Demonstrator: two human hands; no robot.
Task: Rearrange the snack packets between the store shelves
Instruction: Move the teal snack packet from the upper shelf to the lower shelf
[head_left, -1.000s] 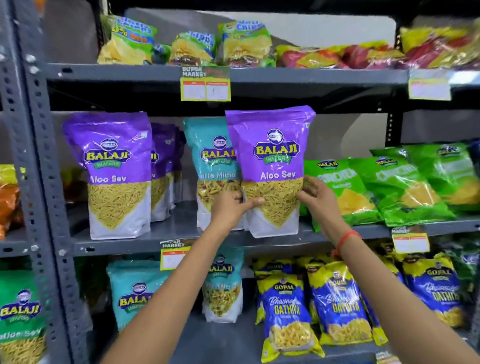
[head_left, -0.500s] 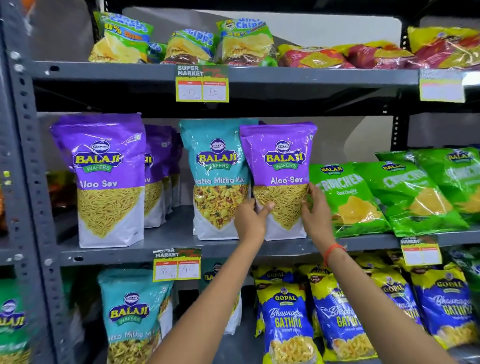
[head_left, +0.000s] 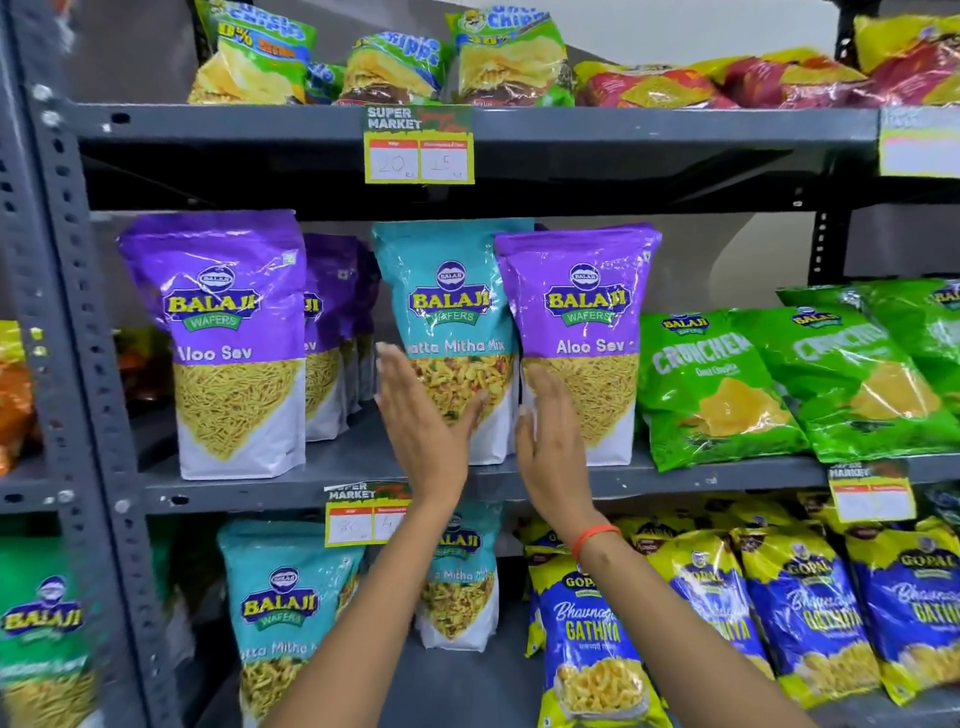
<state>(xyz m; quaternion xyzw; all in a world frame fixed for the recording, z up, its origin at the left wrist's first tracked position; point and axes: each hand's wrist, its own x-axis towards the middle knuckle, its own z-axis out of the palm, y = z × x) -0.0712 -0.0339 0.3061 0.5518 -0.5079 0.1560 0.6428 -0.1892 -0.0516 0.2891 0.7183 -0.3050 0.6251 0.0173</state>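
Note:
A purple Aloo Sev packet (head_left: 579, 312) stands upright on the middle shelf (head_left: 337, 467), right of a teal Khatta Mitha Mix packet (head_left: 452, 312). My left hand (head_left: 421, 415) is flat and open in front of the teal packet's lower left. My right hand (head_left: 548, 436) is open too, its fingers resting against the purple packet's lower left edge. Neither hand grips anything. More purple Aloo Sev packets (head_left: 223, 338) stand at the shelf's left.
Green Crunchex packets (head_left: 727, 384) lean at the right of the middle shelf. Chips bags (head_left: 379, 67) fill the top shelf. Below are teal packets (head_left: 280, 613) and blue-yellow Gathiya packets (head_left: 597, 639). A grey slotted upright (head_left: 78, 364) stands left. Price tags (head_left: 418, 145) hang on shelf edges.
The purple packet was set down on the middle shelf beside the teal one. Both hands let go of it and opened, the left moving over in front of the teal packet.

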